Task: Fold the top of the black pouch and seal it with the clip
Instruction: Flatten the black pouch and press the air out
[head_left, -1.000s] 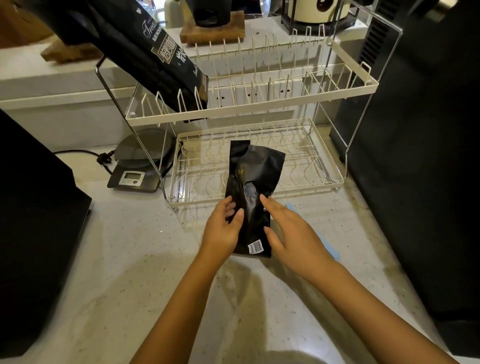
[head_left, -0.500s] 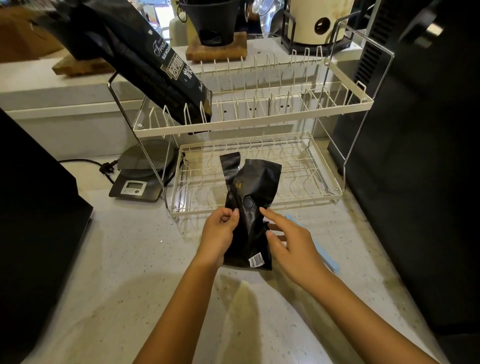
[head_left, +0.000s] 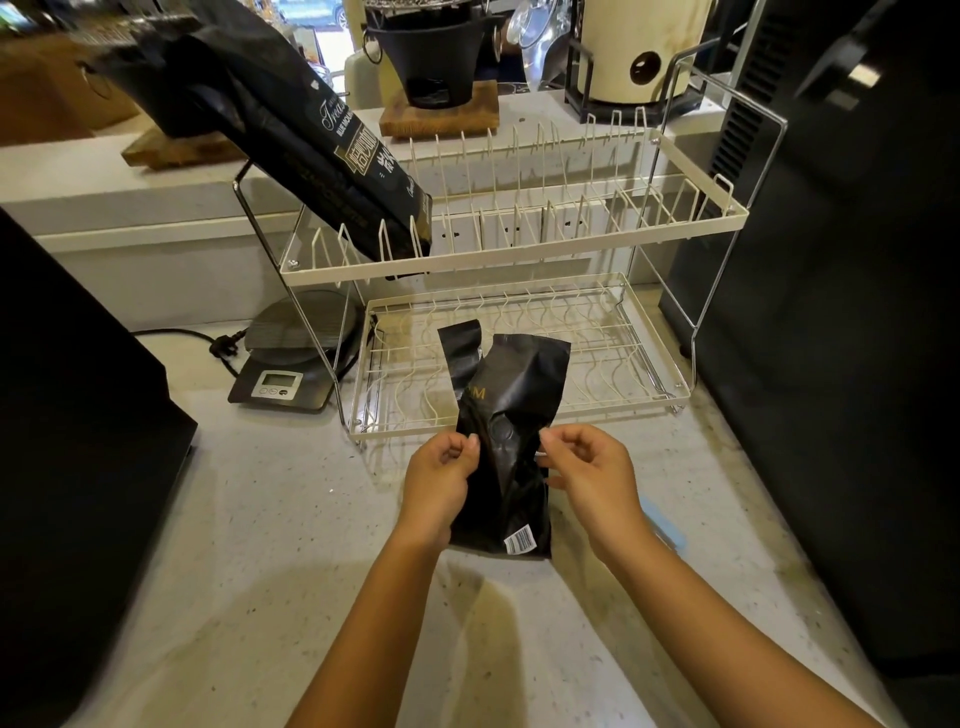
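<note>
A small black pouch (head_left: 506, 426) with a barcode sticker near its bottom is held upright just above the speckled counter, its open top splayed toward the dish rack. My left hand (head_left: 439, 480) pinches the pouch's left edge at mid height. My right hand (head_left: 592, 475) pinches the right edge at about the same height. A light blue clip (head_left: 662, 527) lies on the counter behind my right wrist, mostly hidden by it.
A cream two-tier wire dish rack (head_left: 519, 249) stands behind the pouch, with a large black coffee bag (head_left: 291, 135) leaning on its upper tier. A digital scale (head_left: 291, 358) sits left of the rack. Dark appliances flank the counter (head_left: 260, 519) on both sides.
Both hands went from resting flat against the pouch to pinching its side edges, and the pouch has been raised more upright. The head camera tilted up slightly.
</note>
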